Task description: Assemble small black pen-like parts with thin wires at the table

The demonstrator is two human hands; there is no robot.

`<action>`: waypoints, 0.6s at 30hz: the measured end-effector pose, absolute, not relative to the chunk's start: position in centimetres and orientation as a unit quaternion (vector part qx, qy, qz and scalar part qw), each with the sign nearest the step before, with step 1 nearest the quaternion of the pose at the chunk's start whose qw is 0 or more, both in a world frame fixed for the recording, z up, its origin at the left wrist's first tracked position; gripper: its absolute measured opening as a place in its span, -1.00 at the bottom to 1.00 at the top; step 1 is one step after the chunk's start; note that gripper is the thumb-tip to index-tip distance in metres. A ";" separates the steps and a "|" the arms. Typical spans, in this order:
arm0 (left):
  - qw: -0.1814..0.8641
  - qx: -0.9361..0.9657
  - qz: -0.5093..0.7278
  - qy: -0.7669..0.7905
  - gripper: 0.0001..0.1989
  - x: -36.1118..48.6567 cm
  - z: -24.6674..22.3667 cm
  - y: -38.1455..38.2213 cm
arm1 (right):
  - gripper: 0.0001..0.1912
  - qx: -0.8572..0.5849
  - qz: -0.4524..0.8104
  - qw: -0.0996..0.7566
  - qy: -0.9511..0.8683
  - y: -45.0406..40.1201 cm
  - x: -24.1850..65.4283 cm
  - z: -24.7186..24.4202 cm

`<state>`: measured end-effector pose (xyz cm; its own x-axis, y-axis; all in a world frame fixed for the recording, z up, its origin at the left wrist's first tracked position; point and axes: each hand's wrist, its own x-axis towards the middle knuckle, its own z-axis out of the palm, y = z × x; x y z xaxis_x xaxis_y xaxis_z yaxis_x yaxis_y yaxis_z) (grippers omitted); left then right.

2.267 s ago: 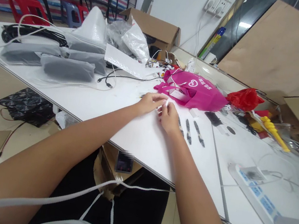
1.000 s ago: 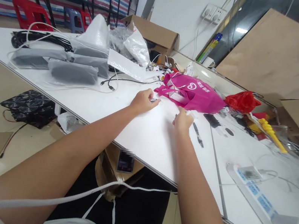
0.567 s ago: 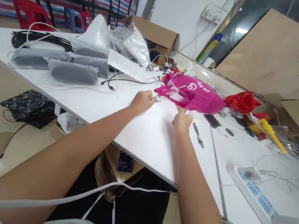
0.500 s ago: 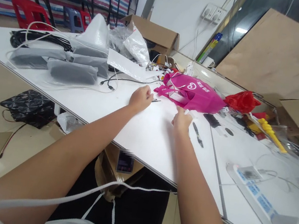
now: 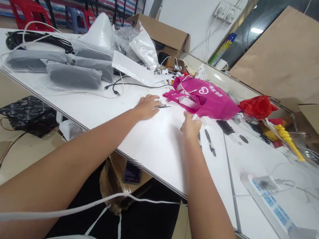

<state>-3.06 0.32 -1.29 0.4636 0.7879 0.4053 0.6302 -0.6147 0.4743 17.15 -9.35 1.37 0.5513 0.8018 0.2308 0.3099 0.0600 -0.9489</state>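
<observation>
- Black pen-like item sits at the left hand, its end poking out past the fingers, close to the white surface
- Left fingers spread loosely, palm down; I cannot tell whether they grip it or merely touch it
- Right hand curls its fingers round a small white piece
- Two dark pens lie just outside the right fingers, so keeping that hand steady seems wise
- Light, low left pressure should curb rolling

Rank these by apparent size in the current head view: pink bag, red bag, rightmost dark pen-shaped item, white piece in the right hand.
Pink bag
Red bag
Dark pen-shaped item
White piece, judged only by what shows; the right hand partly covers it
</observation>
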 end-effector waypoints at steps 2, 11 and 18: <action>0.133 0.854 0.282 0.416 -0.59 -3.0 -1.1 0.1 | -0.72 -0.671 0.214 0.595 -0.387 -9.7 16.7 1.7; 0.151 0.850 0.293 0.411 -0.68 -2.8 -1.1 0.0 | -0.66 -0.672 0.230 0.602 -0.365 -10.4 16.0 2.3; 0.138 0.842 0.318 0.413 -0.84 -2.7 -0.2 -0.9 | -0.66 -0.677 0.220 0.596 -0.371 -10.3 16.1 2.2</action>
